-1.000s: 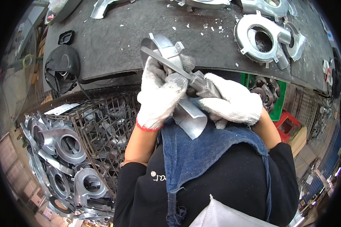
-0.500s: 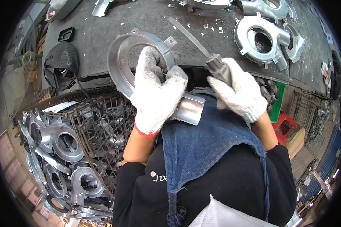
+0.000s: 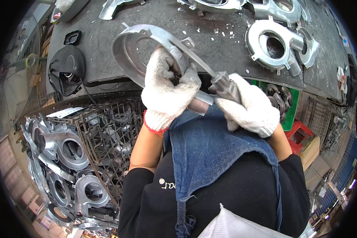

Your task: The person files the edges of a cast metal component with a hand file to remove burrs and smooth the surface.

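In my gloved left hand (image 3: 166,89) is a silver ring-shaped metal housing (image 3: 124,49), gripped by its wall with the fingers inside the opening. Its short spout sticks out below the glove, over my blue apron (image 3: 210,139). My right hand (image 3: 252,109), also in a white knit glove, is wrapped round the blocky grey handle of a long, narrow flat file (image 3: 200,63). The file's blade slants up and left across the housing's upper rim, near a small mounting tab; whether it touches the metal cannot be made out.
More silver housings (image 3: 267,29) lie on the dark workbench (image 3: 107,47) among pale chips. At the left, a wire cage (image 3: 103,139) and a heap of housings (image 3: 73,152) stand beside a black cap-like object (image 3: 69,63). Green (image 3: 294,107) and red crates (image 3: 299,137) are at the right.
The housing has tilted, its rim turning toward the file. The file has moved down and left, from beside the housing to across its rim. Both hands keep their hold.
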Demonstrator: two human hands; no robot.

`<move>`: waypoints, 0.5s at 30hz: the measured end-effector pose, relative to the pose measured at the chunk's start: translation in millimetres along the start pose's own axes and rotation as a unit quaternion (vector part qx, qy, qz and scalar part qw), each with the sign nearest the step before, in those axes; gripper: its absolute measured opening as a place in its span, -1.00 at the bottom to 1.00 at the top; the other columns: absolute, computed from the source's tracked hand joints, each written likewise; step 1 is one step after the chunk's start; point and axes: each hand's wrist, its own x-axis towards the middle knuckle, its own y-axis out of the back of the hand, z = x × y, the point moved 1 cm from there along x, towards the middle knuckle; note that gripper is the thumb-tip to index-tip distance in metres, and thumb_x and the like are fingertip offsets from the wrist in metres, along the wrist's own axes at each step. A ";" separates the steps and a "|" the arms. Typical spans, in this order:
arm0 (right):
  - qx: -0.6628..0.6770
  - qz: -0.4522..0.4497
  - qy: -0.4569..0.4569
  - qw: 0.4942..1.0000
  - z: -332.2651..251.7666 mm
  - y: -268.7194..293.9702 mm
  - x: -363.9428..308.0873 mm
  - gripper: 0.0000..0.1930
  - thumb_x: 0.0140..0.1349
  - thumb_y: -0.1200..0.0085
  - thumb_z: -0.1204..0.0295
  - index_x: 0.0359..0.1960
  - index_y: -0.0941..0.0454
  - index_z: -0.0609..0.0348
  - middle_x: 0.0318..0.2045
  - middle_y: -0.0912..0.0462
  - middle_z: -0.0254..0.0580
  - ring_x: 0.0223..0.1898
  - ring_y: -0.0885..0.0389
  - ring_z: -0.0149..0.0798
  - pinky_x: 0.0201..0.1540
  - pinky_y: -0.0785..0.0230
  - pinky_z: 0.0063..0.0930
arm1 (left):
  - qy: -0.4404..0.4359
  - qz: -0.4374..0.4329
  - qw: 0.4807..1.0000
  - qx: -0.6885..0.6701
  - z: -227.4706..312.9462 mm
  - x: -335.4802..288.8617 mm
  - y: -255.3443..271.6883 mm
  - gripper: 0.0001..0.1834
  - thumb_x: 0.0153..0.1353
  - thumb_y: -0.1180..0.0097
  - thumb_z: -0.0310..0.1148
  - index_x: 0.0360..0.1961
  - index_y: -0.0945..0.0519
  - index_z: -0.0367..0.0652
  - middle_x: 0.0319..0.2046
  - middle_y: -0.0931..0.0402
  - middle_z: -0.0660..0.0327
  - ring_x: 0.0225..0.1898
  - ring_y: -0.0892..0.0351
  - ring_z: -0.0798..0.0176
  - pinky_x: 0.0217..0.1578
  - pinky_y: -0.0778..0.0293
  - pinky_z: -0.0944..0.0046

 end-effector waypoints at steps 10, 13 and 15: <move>-0.059 -0.009 0.024 0.998 9.5 -3.9 -4.0 -0.43 0.29 -0.24 0.20 0.21 -0.38 0.27 -0.56 -0.69 -0.19 -0.52 -0.73 -0.20 -0.34 -0.53 -0.35 | 0.020 0.019 1.000 0.011 -2.0 3.4 5.4 -0.75 0.10 -0.21 -0.65 -0.19 -0.49 -0.26 -0.48 -0.38 0.39 -0.52 -0.34 0.60 -0.52 -0.28 0.53; -0.071 -0.006 0.029 0.997 9.9 -4.4 -4.5 -0.45 0.29 -0.24 0.20 0.19 -0.39 0.28 -0.56 -0.69 -0.18 -0.51 -0.73 -0.20 -0.34 -0.53 -0.34 | 0.017 0.008 0.999 0.035 2.3 4.6 5.8 -0.76 0.10 -0.20 -0.65 -0.19 -0.50 -0.27 -0.48 -0.38 0.40 -0.51 -0.34 0.60 -0.52 -0.27 0.52; -0.074 -0.004 0.037 0.997 10.1 -4.1 -3.5 -0.45 0.28 -0.24 0.20 0.18 -0.40 0.28 -0.55 -0.69 -0.18 -0.51 -0.73 -0.19 -0.33 -0.53 -0.34 | 0.021 0.018 1.000 0.013 8.0 3.8 1.1 -0.78 0.09 -0.20 -0.64 -0.22 -0.50 -0.26 -0.48 -0.38 0.41 -0.51 -0.33 0.60 -0.51 -0.28 0.51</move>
